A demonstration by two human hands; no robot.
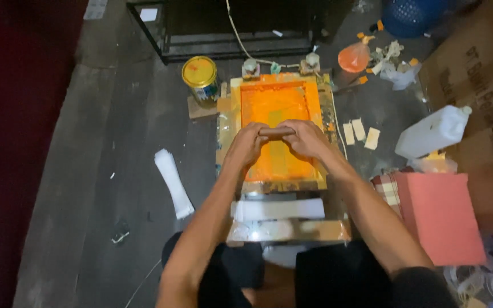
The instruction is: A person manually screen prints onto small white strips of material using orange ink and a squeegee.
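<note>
at frame centre, left hand (pixel 248 144) and right hand (pixel 306 138) both clench a stiff, likely ink-slick wooden squeegee (pixel 276 132) by its ends, over the orange printing screen (pixel 275 105); paint tin (pixel 199 75) upper left

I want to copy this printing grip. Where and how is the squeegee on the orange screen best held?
Grip the squeegee by its long wooden handle, from above, one hand at each end: left hand, right hand. It lies crosswise on the orange screen, so both ends probably need even pressure.
</note>
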